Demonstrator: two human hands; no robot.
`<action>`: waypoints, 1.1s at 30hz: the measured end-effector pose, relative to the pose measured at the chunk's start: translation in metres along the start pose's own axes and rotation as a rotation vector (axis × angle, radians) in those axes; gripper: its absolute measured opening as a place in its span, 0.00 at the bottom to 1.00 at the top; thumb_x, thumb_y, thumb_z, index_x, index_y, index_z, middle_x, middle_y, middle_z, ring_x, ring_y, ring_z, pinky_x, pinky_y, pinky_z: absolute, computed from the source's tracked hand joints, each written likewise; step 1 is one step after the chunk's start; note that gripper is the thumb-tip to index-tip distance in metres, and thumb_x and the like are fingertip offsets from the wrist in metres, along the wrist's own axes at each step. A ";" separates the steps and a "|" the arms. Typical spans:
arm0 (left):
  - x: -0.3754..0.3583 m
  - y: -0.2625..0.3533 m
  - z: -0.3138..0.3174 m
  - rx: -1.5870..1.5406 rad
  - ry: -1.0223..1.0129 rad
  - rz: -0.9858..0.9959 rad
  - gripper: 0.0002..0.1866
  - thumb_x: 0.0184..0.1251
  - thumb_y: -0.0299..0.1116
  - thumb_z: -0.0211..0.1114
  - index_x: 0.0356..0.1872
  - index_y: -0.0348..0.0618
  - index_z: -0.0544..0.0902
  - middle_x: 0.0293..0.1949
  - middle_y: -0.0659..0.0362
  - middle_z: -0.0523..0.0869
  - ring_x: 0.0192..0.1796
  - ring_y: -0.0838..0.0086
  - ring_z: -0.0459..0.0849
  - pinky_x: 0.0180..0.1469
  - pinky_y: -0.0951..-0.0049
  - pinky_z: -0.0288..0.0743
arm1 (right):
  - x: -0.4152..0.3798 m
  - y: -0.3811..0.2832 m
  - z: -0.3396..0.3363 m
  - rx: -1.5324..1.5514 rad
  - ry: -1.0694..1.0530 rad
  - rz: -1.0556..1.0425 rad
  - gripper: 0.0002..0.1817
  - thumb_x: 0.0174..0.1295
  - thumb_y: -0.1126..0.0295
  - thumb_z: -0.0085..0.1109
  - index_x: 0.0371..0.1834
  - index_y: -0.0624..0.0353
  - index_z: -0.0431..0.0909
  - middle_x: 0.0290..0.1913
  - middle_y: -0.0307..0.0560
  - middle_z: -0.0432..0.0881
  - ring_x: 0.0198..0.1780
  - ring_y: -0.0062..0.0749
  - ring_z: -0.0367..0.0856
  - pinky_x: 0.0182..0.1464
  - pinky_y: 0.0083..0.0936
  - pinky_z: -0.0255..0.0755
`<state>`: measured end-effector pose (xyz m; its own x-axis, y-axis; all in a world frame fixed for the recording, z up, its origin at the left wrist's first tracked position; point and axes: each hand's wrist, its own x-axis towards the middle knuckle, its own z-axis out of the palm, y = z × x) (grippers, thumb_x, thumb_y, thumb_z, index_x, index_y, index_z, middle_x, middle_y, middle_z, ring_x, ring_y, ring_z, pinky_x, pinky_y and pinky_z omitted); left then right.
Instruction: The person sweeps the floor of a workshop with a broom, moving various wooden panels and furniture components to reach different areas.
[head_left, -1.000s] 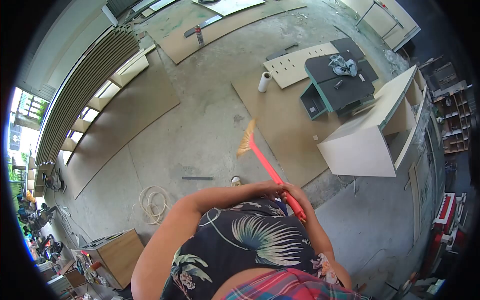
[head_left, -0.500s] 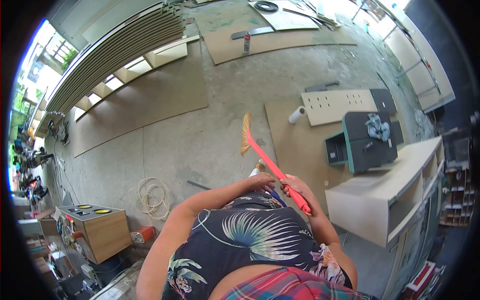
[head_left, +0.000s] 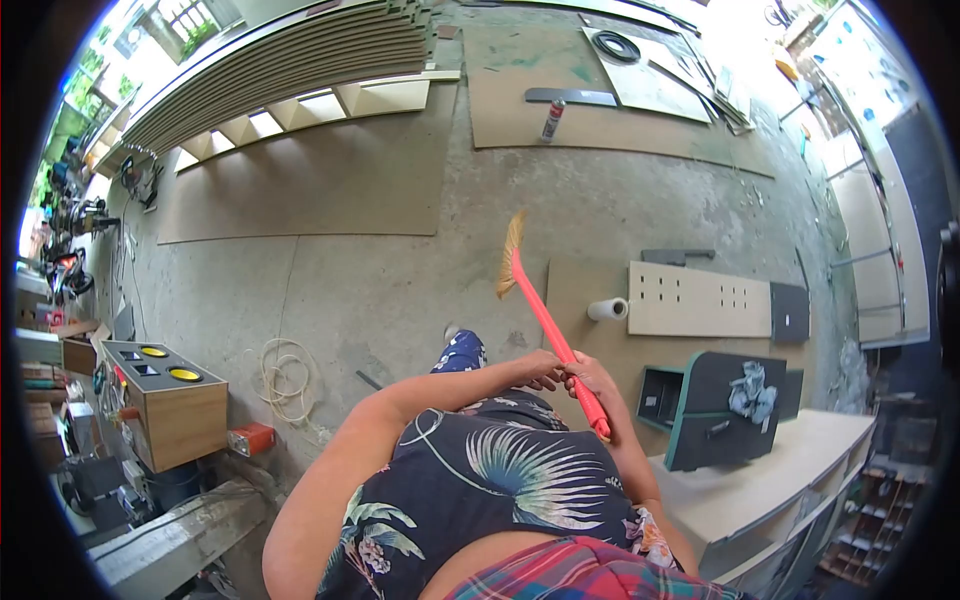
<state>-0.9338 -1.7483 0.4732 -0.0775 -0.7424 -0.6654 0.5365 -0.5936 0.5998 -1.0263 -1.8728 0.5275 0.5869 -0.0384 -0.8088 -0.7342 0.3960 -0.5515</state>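
Note:
A broom with a long red handle [head_left: 545, 318] and a fan of straw bristles [head_left: 511, 255] slants across the middle of the head view. My right hand [head_left: 590, 380] is wrapped round the handle near its lower end, which points back toward my body. Right beside it, my left hand [head_left: 540, 370] hangs in front of my waist, its fingers loosely bent and apart, the tips overlapping the right hand's edge in this view. Ahead of me the bristles are over the concrete floor [head_left: 400, 290].
Large brown boards [head_left: 340, 190] lie on the floor ahead. To the right are a white roll [head_left: 608, 309], a slotted panel [head_left: 700, 300], a dark cabinet piece [head_left: 725, 410] and a pale cabinet [head_left: 790, 450]. A coiled hose [head_left: 285, 380] and wooden box [head_left: 175, 400] are at left.
The view has turned, so the floor items appear shifted. A leg in blue patterned cloth now shows stepping forward. The left hand has come closer to the right hand on the broom.

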 end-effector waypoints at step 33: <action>0.051 0.311 -0.288 -0.277 0.342 0.059 0.11 0.48 0.36 0.56 0.32 0.42 0.77 0.17 0.58 0.74 0.17 0.75 0.72 0.18 0.74 0.65 | 0.283 -0.383 0.005 -0.288 -0.320 0.157 0.16 0.49 0.77 0.46 0.44 0.56 0.67 0.20 0.36 0.69 0.13 0.16 0.66 0.13 0.12 0.63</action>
<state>-0.5286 -1.8812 0.4983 0.2173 -0.5993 -0.7705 0.7404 -0.4132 0.5302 -0.5771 -2.0311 0.5108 0.5038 0.3046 -0.8083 -0.8610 0.1018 -0.4982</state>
